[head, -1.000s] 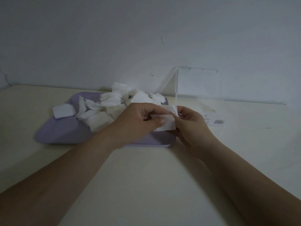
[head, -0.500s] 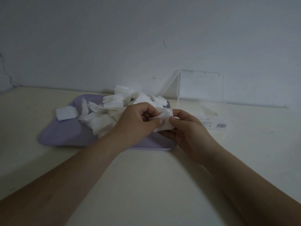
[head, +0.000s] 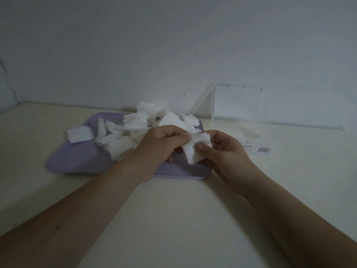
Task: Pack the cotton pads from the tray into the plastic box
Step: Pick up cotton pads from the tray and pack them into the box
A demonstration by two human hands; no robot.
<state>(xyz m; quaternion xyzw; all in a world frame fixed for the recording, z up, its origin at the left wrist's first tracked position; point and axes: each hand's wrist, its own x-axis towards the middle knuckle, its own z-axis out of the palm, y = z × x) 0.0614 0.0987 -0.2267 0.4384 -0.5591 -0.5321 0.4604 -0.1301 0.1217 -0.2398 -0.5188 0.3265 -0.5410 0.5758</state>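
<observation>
Change: the cotton pad (head: 195,149), level between the hands a second ago, now hangs with its long side running downward
Left hand (head: 160,149): grip narrow, pinching the pad's top edge
Right hand (head: 226,157): grip narrow, thumb pressed on the pad's middle
Where: above the tray's (head: 77,163) near right corner, the loose heap (head: 135,122) behind
Way to go: plastic box (head: 239,105) stands open on the counter (head: 173,209), right of and beyond the grip; the right hand looks nearer

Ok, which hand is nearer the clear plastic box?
Right. The right hand sits just left of the plastic box; the left hand is farther left, over the tray.
</observation>
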